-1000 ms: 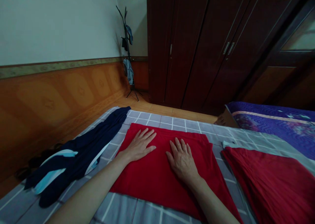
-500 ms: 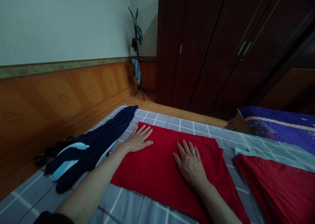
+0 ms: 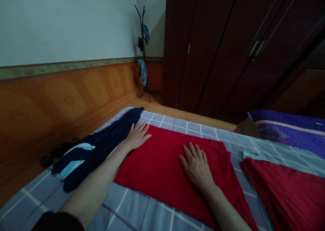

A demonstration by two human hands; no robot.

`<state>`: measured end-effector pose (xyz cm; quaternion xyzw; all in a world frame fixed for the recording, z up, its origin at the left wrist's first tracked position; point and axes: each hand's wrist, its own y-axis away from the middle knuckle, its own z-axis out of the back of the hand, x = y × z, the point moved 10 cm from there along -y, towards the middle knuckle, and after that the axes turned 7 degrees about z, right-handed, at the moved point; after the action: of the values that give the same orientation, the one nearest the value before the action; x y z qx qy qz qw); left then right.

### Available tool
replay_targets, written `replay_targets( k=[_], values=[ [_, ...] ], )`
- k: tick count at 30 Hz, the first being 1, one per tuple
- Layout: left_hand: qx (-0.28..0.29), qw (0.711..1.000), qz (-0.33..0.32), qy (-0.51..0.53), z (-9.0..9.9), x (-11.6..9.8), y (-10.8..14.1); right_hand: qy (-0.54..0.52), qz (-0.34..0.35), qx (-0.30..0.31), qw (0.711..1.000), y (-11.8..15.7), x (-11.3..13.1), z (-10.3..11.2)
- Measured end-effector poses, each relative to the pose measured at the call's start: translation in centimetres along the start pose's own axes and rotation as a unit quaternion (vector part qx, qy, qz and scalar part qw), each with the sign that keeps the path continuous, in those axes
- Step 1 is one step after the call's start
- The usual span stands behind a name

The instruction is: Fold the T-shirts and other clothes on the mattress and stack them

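Note:
A red folded garment (image 3: pixel 162 170) lies spread flat on a bed with a grey checked sheet (image 3: pixel 132 207). My left hand (image 3: pixel 137 136) rests open on its far left corner, fingers stretched out toward the edge. Palm down, my right hand (image 3: pixel 196 166) lies on the right half of the cloth with its fingers spread. Neither hand grips anything. Just left of my left hand is a dark navy garment (image 3: pixel 106 139) with light blue and white stripes, laid lengthwise along the bed's left side.
Another red garment (image 3: pixel 297 190) lies at the right on the bed. Beyond it are a cardboard box (image 3: pixel 247 126) and a purple patterned cover (image 3: pixel 286 122). A coat stand (image 3: pixel 144 51) and a dark wardrobe (image 3: pixel 203 55) stand past the bed's far edge. Dark shoes (image 3: pixel 58 151) are on the floor at left.
My left hand has slid left across the red garment to its edge. My right hand stays nearly in place. The view has shifted slightly.

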<state>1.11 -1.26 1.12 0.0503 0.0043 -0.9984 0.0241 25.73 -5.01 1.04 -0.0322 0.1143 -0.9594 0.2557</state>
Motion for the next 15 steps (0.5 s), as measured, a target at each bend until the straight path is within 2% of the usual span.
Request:
replay_targets(
  k=[2, 4, 6, 8, 10, 15],
  values=[
    [-0.004, 1.0, -0.02, 0.007, 1.0, -1.5, 1.5, 0.0, 0.004, -0.005, 1.0, 0.0, 0.0, 0.0],
    [0.017, 0.997, -0.076, 0.021, 1.2, -4.1, 4.0, -0.001, 0.008, -0.011, 1.0, 0.0, 0.1, 0.0],
    [0.056, 0.986, -0.152, 0.028, 0.3, -6.9, 7.0, 0.001, 0.01, -0.017, 1.0, 0.0, 0.0, 0.0],
    [0.077, 0.978, -0.192, 0.026, -0.7, -7.9, 9.0, 0.004, 0.012, -0.02, 1.0, 0.0, 0.1, 0.0],
    [0.07, 0.982, -0.171, 0.021, -1.1, -6.8, 9.3, 0.006, 0.015, -0.021, 1.0, 0.0, 0.1, -0.1],
    [0.04, 0.998, -0.042, 0.004, -0.8, -1.2, 7.2, 0.007, 0.02, -0.025, 0.999, 0.1, 0.1, -0.2]
  ],
)
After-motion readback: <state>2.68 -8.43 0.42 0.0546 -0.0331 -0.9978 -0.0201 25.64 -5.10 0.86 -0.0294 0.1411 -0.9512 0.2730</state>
